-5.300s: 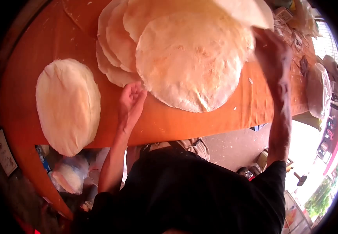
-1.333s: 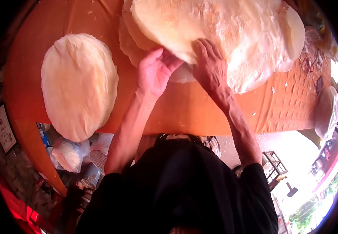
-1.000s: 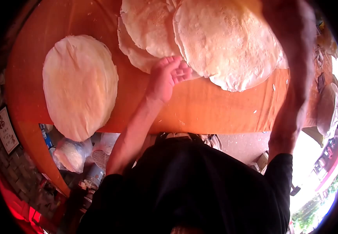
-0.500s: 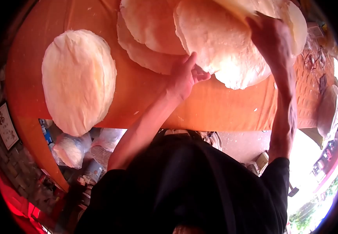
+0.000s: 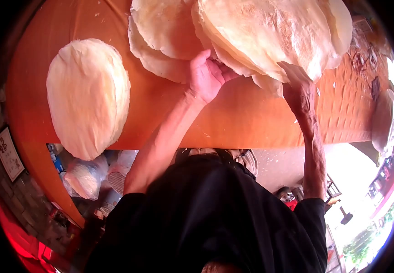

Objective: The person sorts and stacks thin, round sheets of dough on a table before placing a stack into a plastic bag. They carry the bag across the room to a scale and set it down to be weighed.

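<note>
Flatbreads point(image 5: 260, 32) overlap on the tabletop point(image 5: 251, 123), my left hand point(image 5: 206, 78), thumb and fingers wide apart, at their near edge, seemingly for support, my right hand point(image 5: 299, 88) on the rim, its grip indiscernible.

The big flatbread point(image 5: 269, 27) I touch on the far side looks dry and bumpy, with a shine on its right part. The flatbread pile point(image 5: 87, 95) on the left looks dull and wrinkly. My orange table cover point(image 5: 247, 123) is mostly smooth, with rows of ripples on the right. My black shirt point(image 5: 197, 200) is dull, folded cloth. The bag point(image 5: 87, 177) near left is shiny, see-through plastic.
</note>
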Motion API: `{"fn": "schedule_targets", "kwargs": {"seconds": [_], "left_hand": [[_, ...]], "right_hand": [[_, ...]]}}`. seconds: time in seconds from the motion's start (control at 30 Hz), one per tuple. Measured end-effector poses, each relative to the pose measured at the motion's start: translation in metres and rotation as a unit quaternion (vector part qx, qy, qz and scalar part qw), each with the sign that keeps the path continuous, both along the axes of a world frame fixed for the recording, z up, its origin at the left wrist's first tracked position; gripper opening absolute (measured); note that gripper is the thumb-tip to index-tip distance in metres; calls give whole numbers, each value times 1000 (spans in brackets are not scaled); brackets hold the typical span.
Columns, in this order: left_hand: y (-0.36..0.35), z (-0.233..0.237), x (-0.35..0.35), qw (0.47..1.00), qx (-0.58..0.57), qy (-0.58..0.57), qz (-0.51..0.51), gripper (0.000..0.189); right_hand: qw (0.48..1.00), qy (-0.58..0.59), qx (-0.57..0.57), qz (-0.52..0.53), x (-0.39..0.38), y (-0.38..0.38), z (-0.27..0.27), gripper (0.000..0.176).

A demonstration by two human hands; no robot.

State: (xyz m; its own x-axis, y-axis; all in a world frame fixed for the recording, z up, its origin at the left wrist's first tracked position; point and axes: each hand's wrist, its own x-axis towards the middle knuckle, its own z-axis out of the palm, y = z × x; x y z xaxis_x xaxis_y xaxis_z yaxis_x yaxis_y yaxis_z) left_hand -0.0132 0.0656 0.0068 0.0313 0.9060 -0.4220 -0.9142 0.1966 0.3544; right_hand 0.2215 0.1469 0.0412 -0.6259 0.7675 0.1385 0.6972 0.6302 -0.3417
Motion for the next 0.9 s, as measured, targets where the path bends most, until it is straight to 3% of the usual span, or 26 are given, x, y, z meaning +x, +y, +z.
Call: {"fn": "schedule_targets", "kwargs": {"seconds": [0.07, 0.17, 0.2, 0.3, 0.37, 0.4, 0.5, 0.53, 0.57, 0.63, 0.7, 0.73, 0.9], "left_hand": [[4, -5, -5, 1000, 4, -22, -3, 40], [10, -12, -5, 992, -28, 117, -48, 32], [12, -12, -11, 991, -50, 88, -83, 23], [18, 8, -3, 979, -74, 177, -66, 23], [18, 6, 1, 977, -102, 180, -55, 26], [18, 3, 6, 979, -105, 171, -43, 27], [23, -6, 10, 978, -114, 173, -38, 33], [23, -8, 15, 976, -118, 182, -32, 34], [23, -2, 17, 974, -121, 191, -25, 36], [21, 18, 21, 984, -86, 157, -7, 32], [19, 33, 28, 988, -71, 128, 41, 21], [11, 30, 21, 980, -85, 178, -23, 24], [-17, 17, 12, 986, -103, 129, -20, 26]], "right_hand": [[1000, 10, -5, 2, 5, -1, 0, 47], [999, 16, -48, -15, 1, 1, 8, 43], [999, 20, -27, 2, -3, 0, 9, 39], [999, -12, 19, 41, -17, -16, 10, 62], [999, 44, 18, -1, -40, -24, 16, 71], [997, 69, 19, -25, -53, -25, 12, 69], [995, 46, 18, -87, -78, -24, 4, 39], [990, 86, 74, -87, -78, -19, -1, 19], [992, 42, 76, -87, -76, -14, 3, 15], [992, -49, 80, -86, -68, 0, 21, 6], [992, 25, 100, -73, -35, 40, 48, 7], [988, 87, 104, -80, -27, 49, 89, 15], [938, -65, 296, -166, 6, 64, 204, 9]]}}
